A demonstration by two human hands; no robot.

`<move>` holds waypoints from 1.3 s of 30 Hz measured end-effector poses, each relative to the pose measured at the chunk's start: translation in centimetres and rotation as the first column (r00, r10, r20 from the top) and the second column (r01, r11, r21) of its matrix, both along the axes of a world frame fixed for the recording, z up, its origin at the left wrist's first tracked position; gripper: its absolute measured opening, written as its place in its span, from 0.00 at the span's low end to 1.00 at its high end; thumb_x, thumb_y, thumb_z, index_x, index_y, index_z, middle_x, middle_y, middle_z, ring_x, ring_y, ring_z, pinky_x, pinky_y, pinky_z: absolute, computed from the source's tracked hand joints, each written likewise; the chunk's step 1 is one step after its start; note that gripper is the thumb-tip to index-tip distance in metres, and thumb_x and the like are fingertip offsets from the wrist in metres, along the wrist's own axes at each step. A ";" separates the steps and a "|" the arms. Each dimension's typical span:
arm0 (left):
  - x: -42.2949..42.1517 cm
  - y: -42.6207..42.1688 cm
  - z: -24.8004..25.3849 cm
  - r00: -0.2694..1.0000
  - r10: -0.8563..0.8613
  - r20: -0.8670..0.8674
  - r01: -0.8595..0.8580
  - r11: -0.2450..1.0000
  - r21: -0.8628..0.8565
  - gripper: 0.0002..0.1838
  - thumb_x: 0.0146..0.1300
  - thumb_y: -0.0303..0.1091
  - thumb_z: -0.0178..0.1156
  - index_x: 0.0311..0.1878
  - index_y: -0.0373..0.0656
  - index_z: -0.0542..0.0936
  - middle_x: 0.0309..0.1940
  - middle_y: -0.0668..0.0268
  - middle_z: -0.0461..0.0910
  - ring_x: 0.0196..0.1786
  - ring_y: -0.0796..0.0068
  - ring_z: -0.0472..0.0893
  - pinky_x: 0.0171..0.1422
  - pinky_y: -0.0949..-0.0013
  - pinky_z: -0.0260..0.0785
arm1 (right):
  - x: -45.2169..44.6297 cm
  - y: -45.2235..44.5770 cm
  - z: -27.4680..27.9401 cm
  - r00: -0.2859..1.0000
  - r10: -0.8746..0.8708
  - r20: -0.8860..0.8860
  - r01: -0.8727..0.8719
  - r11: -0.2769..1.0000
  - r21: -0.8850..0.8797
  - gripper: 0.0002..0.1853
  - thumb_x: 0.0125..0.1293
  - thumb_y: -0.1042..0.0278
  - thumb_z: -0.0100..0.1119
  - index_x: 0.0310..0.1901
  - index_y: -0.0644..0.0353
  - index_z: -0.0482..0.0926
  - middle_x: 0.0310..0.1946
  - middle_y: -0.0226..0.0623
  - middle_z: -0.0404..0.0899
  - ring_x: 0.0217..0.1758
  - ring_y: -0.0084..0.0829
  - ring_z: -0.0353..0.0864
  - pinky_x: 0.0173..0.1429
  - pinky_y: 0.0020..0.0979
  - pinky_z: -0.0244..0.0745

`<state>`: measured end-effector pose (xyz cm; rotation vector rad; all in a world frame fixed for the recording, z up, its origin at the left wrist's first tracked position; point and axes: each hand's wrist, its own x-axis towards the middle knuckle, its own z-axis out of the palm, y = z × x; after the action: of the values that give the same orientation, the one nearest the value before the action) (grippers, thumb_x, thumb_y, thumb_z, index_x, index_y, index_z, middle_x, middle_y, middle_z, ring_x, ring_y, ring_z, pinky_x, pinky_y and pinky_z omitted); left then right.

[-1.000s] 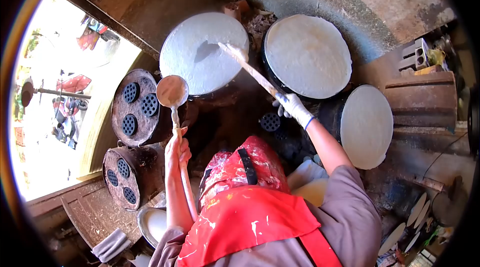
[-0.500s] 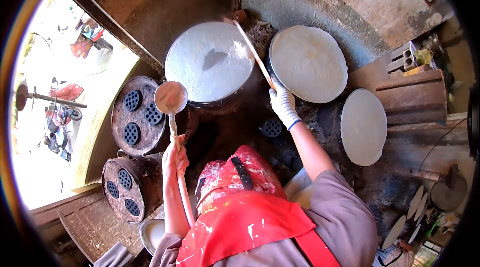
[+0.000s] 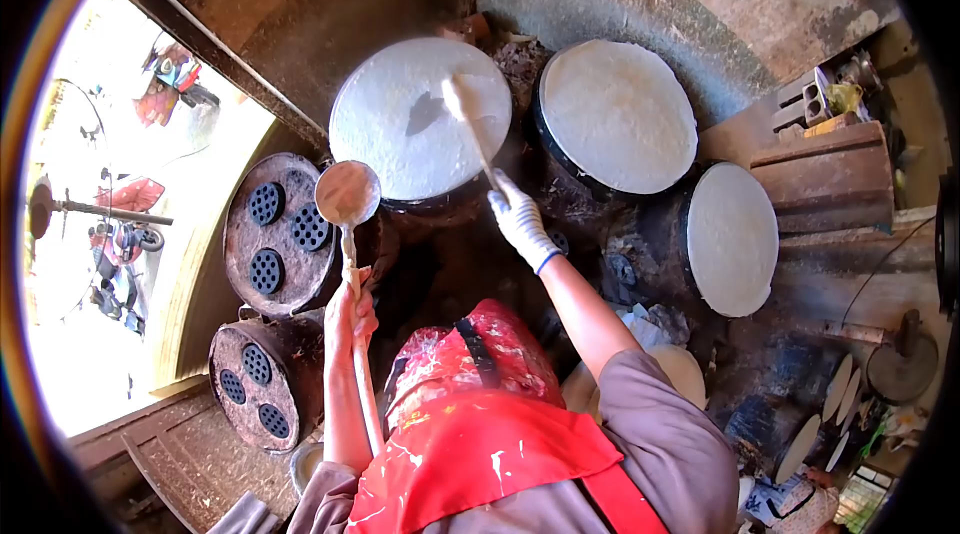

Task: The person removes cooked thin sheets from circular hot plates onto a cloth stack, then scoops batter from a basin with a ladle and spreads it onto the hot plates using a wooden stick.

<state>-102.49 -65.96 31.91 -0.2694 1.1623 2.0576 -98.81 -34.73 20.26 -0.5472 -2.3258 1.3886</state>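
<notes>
My left hand (image 3: 351, 319) has its fingers curled around the ladle (image 3: 347, 194), left of centre; my gloved right hand (image 3: 520, 220) closes fingers on the stick (image 3: 477, 141), over the upper-middle white disc (image 3: 385, 94).

Stained wall (image 3: 640, 4) beside a glaring bright opening (image 3: 100, 224).

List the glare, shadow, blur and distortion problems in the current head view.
Head view: daylight blows out the outdoor opening; the pale-tipped stick looks soft at its tip, perhaps from motion; the upper-left round pan bears a dark patch, shadow or not I cannot tell; wide-angle framing blackens the corners.
</notes>
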 end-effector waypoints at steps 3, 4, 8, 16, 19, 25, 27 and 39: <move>-0.2 -0.2 0.1 1.000 0.000 0.012 0.000 1.000 -0.005 0.23 0.64 0.45 0.50 0.54 0.38 0.68 0.20 0.72 0.60 0.12 0.86 0.55 0.15 0.84 0.50 | -1.0 -1.0 0.4 0.998 0.053 -0.037 -0.055 0.997 -0.051 0.19 0.62 0.67 0.51 0.55 0.63 0.69 0.50 0.50 0.73 0.51 0.41 0.75 0.53 0.30 0.68; -0.2 -0.3 0.1 1.000 -0.003 0.016 0.003 1.000 0.018 0.23 0.64 0.46 0.50 0.54 0.38 0.68 0.20 0.72 0.60 0.12 0.86 0.55 0.15 0.84 0.50 | -1.0 -0.4 0.8 0.997 -0.044 -0.055 0.040 0.996 -0.076 0.18 0.63 0.68 0.51 0.54 0.63 0.70 0.49 0.50 0.74 0.49 0.39 0.76 0.52 0.30 0.69; 0.0 -1.1 -0.3 1.000 0.027 0.008 -0.027 0.999 0.042 0.23 0.65 0.46 0.49 0.54 0.38 0.68 0.19 0.72 0.60 0.12 0.86 0.55 0.15 0.83 0.50 | -1.7 2.2 0.4 0.986 -0.158 -0.055 0.162 0.983 0.089 0.18 0.64 0.66 0.49 0.54 0.62 0.70 0.47 0.50 0.74 0.50 0.44 0.75 0.51 0.33 0.70; -0.2 -1.1 -0.1 0.998 0.035 0.059 -0.036 0.999 0.015 0.22 0.66 0.46 0.47 0.54 0.38 0.67 0.20 0.71 0.60 0.12 0.85 0.55 0.15 0.83 0.50 | -1.1 0.1 3.0 0.999 -0.028 0.038 0.022 0.990 0.142 0.17 0.63 0.61 0.49 0.54 0.51 0.72 0.45 0.47 0.75 0.44 0.48 0.75 0.47 0.37 0.71; -0.2 -0.7 0.1 0.996 0.060 0.073 -0.061 0.998 0.007 0.22 0.67 0.47 0.44 0.55 0.39 0.67 0.20 0.72 0.60 0.12 0.85 0.55 0.15 0.83 0.51 | 2.0 2.2 -0.9 0.976 -0.181 0.117 0.189 0.980 -0.060 0.18 0.63 0.62 0.51 0.55 0.51 0.71 0.44 0.51 0.75 0.45 0.50 0.75 0.48 0.37 0.70; -1.8 1.8 0.0 0.992 0.071 0.104 -0.071 0.997 0.004 0.22 0.67 0.47 0.44 0.54 0.39 0.67 0.20 0.72 0.61 0.12 0.85 0.56 0.15 0.82 0.51 | -0.1 2.1 1.1 0.992 0.113 0.061 -0.114 0.993 0.024 0.18 0.61 0.65 0.53 0.54 0.52 0.72 0.44 0.49 0.76 0.42 0.46 0.76 0.47 0.33 0.70; -2.9 3.5 0.6 0.993 0.096 0.071 -0.089 0.992 -0.090 0.21 0.67 0.46 0.43 0.54 0.39 0.67 0.20 0.73 0.61 0.12 0.85 0.56 0.15 0.81 0.51 | -2.5 6.5 -1.5 0.996 0.009 0.092 0.025 0.932 -0.362 0.17 0.61 0.73 0.53 0.53 0.59 0.72 0.49 0.41 0.76 0.46 0.34 0.77 0.51 0.25 0.69; -16.6 8.9 -2.9 0.966 -0.211 -0.151 0.081 0.800 -0.595 0.20 0.62 0.45 0.52 0.45 0.36 0.73 0.20 0.70 0.69 0.14 0.84 0.64 0.15 0.81 0.56 | 0.2 13.9 2.8 0.880 0.434 0.194 -0.303 0.826 -0.475 0.16 0.62 0.68 0.55 0.53 0.54 0.74 0.30 0.29 0.78 0.25 0.15 0.70 0.30 0.19 0.68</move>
<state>-119.11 -57.03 28.99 -0.2444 1.8839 1.5666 -98.63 -20.87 23.07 -0.4557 -2.4497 2.1805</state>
